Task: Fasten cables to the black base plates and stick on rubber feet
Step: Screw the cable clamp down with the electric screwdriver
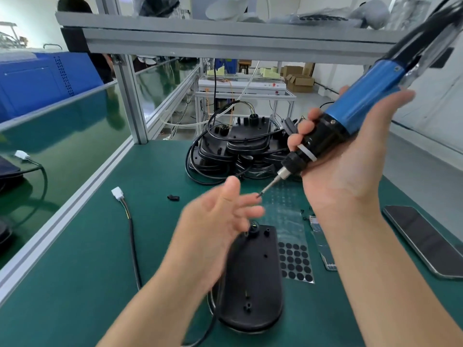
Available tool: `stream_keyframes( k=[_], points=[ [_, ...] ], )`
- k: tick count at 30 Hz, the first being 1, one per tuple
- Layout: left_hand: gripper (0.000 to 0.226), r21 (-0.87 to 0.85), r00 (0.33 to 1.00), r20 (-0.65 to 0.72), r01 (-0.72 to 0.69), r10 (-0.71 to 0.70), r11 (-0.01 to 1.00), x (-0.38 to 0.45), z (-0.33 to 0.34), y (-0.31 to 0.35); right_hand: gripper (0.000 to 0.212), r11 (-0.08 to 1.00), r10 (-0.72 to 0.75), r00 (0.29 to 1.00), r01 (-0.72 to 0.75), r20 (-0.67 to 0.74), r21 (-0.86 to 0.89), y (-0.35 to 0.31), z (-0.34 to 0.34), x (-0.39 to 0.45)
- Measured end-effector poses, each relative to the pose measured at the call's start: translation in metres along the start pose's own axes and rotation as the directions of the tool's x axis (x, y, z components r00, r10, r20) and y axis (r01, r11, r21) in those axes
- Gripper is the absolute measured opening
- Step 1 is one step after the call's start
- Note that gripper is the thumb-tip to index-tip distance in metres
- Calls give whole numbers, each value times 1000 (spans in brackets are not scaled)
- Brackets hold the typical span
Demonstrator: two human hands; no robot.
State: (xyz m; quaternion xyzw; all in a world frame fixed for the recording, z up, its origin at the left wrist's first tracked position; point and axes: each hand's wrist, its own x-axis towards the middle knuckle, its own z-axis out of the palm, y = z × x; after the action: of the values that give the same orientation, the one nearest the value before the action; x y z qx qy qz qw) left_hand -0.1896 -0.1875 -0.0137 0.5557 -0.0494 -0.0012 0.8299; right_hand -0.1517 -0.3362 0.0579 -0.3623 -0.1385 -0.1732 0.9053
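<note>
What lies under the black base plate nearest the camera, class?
The black base plate rests on the green mat. A black cable emerges from beneath its left edge. Whatever else lies under the plate is covered, and the left hand hides part of that edge.

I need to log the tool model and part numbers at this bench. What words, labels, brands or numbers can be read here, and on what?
No text can be read in this view.
Electric screwdriver in the right hand: no brand or model marking shows on its blue body.
Small packet beside the sheet of rubber feet: possibly printed, too small and blurred to read.
Phone: dark screen, nothing shown.
Black base plate: no markings visible.
</note>
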Motion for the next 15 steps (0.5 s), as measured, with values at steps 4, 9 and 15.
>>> stream_keyframes(
  k=[4, 9, 15],
  points=[
    [48, 913, 974, 143, -199, 177, 355, 29, -27, 11, 63, 999, 43, 999, -43, -19, -5, 2, -10, 2],
    [30, 953, 937, 188, -102, -293, 286, 62, -33, 7, 73, 993, 121, 993, -121, -2, -2, 17, -21, -2],
    [24, 904, 901, 225, -50, -372, 425, 67, -32, 2, 67, 989, 147, 989, -148, -27, -28, 32, -30, -3]
  ],
)
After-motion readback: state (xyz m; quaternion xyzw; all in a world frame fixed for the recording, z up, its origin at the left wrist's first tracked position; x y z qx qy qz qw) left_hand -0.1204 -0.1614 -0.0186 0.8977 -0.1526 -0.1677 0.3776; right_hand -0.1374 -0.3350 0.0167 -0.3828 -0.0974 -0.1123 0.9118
